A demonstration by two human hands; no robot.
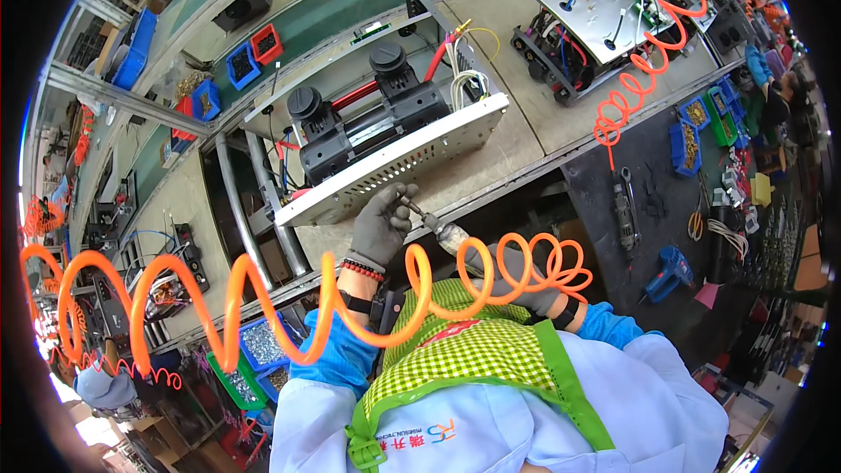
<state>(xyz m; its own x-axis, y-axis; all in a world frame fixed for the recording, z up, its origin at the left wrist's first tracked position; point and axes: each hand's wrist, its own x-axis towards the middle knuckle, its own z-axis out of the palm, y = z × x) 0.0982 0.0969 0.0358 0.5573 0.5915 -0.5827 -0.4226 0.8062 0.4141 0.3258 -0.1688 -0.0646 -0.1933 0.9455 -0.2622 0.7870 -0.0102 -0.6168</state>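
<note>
Perforated white metal chassis (399,165) looks matt and painted; grey knit cloth glove on the left hand (383,223); glossy orange plastic coiled hose (263,298); dull beige tabletop (526,88) looks worn

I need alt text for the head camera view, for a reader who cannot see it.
A person's gloved left hand steadies the perforated edge of a metal chassis holding a black twin-cylinder pump, while the gloved right hand points a pneumatic screwdriver at that edge. An orange coiled air hose crosses the workbench.
</note>
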